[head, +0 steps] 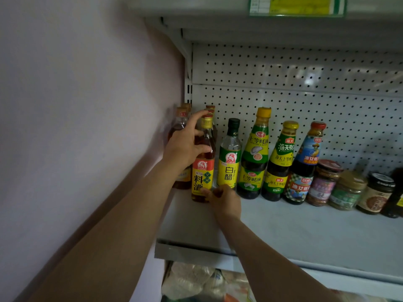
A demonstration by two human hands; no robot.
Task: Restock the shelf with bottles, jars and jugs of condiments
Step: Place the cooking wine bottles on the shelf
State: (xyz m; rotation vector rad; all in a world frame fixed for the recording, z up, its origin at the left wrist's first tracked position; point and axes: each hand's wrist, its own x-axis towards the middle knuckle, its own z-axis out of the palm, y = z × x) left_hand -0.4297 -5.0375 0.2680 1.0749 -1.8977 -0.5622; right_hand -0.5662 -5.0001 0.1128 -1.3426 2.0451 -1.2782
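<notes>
A cooking-wine bottle (201, 171) with a red and yellow label and amber liquid stands at the left end of the white shelf (305, 234). My left hand (185, 144) grips its shoulder and neck from the left. My right hand (224, 200) holds its base, fingers curled against the lower label. Right beside it stands a white-vinegar bottle (229, 160) with a dark green cap. Several similar amber bottles (181, 123) stand behind, partly hidden by my left hand.
To the right runs a row of oyster-sauce bottles (255, 158), then several jars (325, 184). A pale wall (87, 105) closes the left side. A perforated back panel (305, 83) sits behind. Bagged goods (196, 280) lie on the shelf below.
</notes>
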